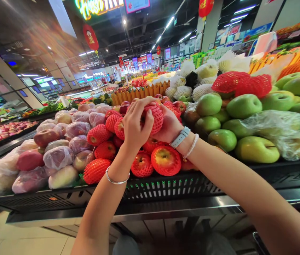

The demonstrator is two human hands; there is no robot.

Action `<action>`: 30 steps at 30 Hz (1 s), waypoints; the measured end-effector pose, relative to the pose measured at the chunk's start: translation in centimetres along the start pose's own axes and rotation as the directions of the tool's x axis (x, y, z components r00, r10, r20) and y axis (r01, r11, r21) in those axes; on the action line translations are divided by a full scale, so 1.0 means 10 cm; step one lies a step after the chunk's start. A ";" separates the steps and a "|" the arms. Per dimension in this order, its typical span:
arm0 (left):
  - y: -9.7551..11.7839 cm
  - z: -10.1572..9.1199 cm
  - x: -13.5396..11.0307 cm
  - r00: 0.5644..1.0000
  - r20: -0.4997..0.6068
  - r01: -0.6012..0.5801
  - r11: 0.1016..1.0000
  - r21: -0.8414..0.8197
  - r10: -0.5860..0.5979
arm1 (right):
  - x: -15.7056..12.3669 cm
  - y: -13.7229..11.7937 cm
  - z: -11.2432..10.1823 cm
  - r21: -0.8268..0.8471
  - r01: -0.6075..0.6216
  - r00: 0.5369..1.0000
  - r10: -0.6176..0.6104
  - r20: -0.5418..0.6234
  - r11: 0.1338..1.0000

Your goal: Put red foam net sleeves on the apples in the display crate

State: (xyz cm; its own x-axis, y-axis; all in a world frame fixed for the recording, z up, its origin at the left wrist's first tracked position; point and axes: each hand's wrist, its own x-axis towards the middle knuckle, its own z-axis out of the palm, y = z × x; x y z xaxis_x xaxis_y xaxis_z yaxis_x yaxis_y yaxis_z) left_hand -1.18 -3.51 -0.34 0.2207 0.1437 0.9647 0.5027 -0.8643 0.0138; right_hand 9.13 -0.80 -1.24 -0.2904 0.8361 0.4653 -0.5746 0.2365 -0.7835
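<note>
- Apple in a red foam net (153, 118) is up off the pile, held between your two hands, near the middle of the table.
- Your left hand (137, 124) is on the left and top of that apple. Its fingers (145, 103) curl over the net and press on it.
- Your right hand (169, 126) cups the same apple from the right and from below. Its palm presses on the net, but the apple hides most of its fingers, so you cannot tell how they sit.
- A thin silver bangle (117, 179) is on your left wrist. A white watch (180, 137) and a white bead bracelet (191, 146) are on your right wrist.
- More red apples in foam nets (166, 160) lie just under your hands, touching each other.
- Pink apples in clear plastic bags (58, 157) are piled on the left of those.
- Big green apples (248, 106) are piled on the right, and some lie under a clear plastic bag (280, 134).
- A low yellow wooden fence (139, 92) stands farther away, behind the apples, with white-netted fruit (184, 91) just to its right.
- The black edge of the table (166, 187) runs along the near side, with a shiny steel rail (139, 209) below it.
- Red paper lanterns (91, 37) hang far off from the ceiling.
</note>
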 end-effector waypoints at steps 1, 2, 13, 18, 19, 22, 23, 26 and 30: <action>0.00 -0.01 0.00 1.000 0.006 -0.028 1.000 0.012 0.028 | -0.01 -0.02 0.01 0.079 -0.063 0.998 0.063 0.002 0.995; 0.00 -0.01 0.01 0.999 0.012 -0.052 0.998 0.026 0.052 | -0.02 -0.04 0.02 0.169 -0.144 0.989 0.145 0.011 0.975; 0.03 0.01 0.03 0.992 0.032 -0.123 0.992 0.024 0.123 | -0.06 -0.10 0.10 0.469 -0.296 0.941 0.339 -0.008 0.832; 0.02 -0.02 0.05 0.990 0.104 -0.101 0.992 0.073 0.093 | -0.07 -0.09 0.09 0.403 -0.343 0.933 0.357 0.042 0.849; 0.03 -0.03 0.05 0.991 0.114 -0.088 0.992 0.089 0.077 | -0.07 -0.11 0.10 0.394 -0.349 0.931 0.364 0.039 0.850; 0.04 -0.05 0.04 0.992 0.103 -0.090 0.986 0.142 0.076 | -0.09 -0.16 0.13 0.371 -0.357 0.929 0.366 0.051 0.857; 0.05 -0.05 0.04 0.991 0.096 -0.104 0.982 0.157 0.089 | -0.10 -0.17 0.13 0.364 -0.368 0.926 0.373 0.058 0.856; 0.07 -0.06 0.04 0.988 0.091 -0.136 0.977 0.162 0.123 | -0.11 -0.19 0.13 0.348 -0.385 0.920 0.385 0.071 0.855; 0.07 -0.07 0.05 0.983 0.135 -0.135 0.989 0.064 0.126 | -0.09 -0.15 0.11 0.309 -0.343 0.939 0.327 0.102 0.887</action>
State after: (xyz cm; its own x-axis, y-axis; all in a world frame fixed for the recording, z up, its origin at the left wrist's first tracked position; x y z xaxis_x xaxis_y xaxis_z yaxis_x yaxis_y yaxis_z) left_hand -1.29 -4.38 0.32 0.3931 0.0978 0.9143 0.5205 -0.8434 -0.1336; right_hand 9.42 -2.46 -0.09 -0.5389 0.8125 0.2225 -0.6465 -0.2296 -0.7275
